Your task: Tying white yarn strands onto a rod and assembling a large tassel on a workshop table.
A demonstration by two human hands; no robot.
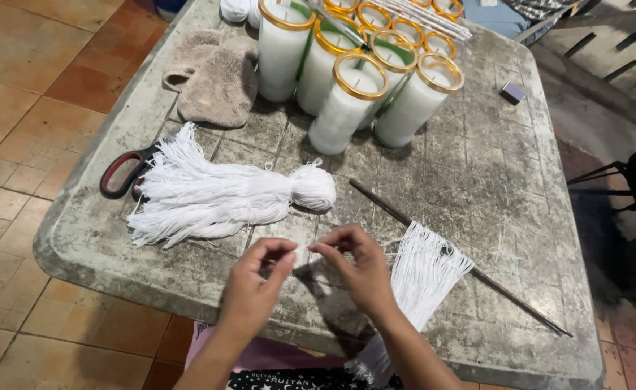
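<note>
Fingers [289, 254] pinch string | scissors [121, 172], candles [347, 101], rod [462, 263] near

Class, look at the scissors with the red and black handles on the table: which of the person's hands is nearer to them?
Left. The left hand is right of and below the scissors; the right hand is further right.
</note>
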